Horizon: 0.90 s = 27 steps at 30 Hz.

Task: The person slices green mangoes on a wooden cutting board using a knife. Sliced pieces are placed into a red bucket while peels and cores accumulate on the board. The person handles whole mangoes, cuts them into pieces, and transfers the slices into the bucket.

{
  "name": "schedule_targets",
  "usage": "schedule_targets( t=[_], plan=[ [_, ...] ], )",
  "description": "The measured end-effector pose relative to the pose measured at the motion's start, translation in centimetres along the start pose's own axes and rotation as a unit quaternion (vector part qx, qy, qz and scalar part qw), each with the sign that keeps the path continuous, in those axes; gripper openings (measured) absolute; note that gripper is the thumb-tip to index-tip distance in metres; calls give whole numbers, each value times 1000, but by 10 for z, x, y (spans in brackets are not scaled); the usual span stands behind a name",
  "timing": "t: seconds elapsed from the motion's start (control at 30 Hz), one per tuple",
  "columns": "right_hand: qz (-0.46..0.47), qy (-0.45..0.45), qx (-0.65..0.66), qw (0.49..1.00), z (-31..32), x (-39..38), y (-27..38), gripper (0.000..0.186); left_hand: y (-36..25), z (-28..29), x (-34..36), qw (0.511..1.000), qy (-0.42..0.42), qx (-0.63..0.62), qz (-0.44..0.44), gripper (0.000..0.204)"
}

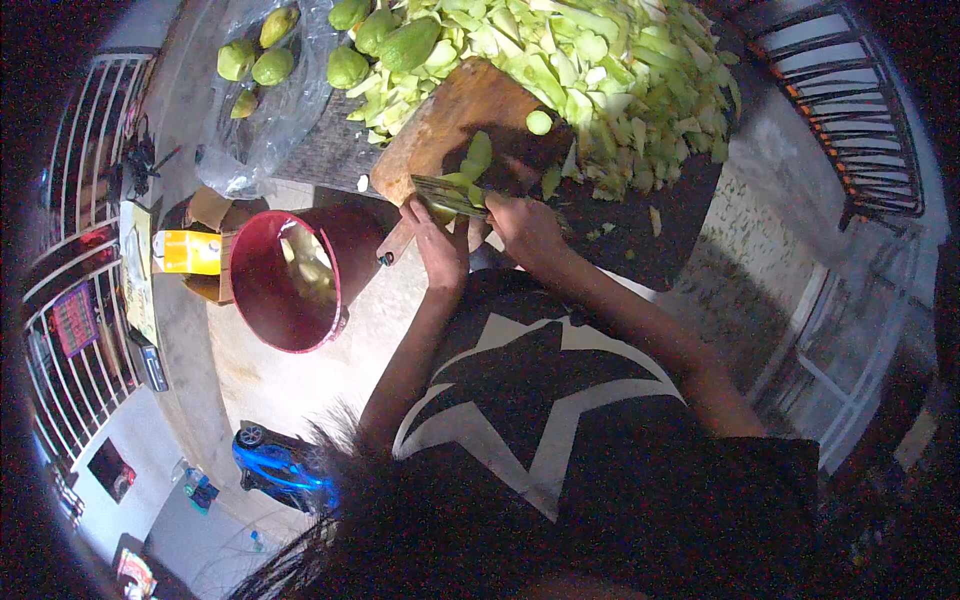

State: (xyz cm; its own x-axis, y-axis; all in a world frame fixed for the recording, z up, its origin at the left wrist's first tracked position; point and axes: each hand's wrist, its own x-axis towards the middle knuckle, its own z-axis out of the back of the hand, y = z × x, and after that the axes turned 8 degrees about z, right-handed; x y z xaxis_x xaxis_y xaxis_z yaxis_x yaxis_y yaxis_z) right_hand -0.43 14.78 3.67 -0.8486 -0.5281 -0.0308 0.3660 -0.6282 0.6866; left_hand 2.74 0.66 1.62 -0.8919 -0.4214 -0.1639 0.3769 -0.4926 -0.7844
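Note:
Across the near end of a worn wooden cutting board [440,120] lies a wide knife blade [448,194]. My right hand [525,230] is closed at the blade's right end, covering the handle. Fingers of my left hand [440,245] bend around a green fruit piece just under the blade, mostly hidden by knife and fingers. Beyond the blade, a pale green slice [478,156] leans up on the board. Farther right on it rests a round cut end [539,123].
A large heap of pale green peelings [620,90] covers the dark table. Several whole green fruits [407,45] sit at the far left, some on clear plastic [240,150]. A red bucket [285,335] holding pale pieces stands left of me, near a cardboard box [208,208].

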Motion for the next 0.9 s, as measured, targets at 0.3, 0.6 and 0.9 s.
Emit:
schedule_targets(
  t=[0.3, 0.6, 0.9],
  plan=[
    [-32, 64, 28, 997, -18, 38, -40, 17, 11, -4, -3, 1000, -15, 14, -7, 62],
    [-22, 79, -9, 997, -22, 50, -54, 18, 1, 12, 14, 995, -17, 66, -76, 59],
    [26, -6, -30, 999, 13, 33, -2, 17, -3, 16, 10, 996, -34, 62, -59, 59]
  ],
)
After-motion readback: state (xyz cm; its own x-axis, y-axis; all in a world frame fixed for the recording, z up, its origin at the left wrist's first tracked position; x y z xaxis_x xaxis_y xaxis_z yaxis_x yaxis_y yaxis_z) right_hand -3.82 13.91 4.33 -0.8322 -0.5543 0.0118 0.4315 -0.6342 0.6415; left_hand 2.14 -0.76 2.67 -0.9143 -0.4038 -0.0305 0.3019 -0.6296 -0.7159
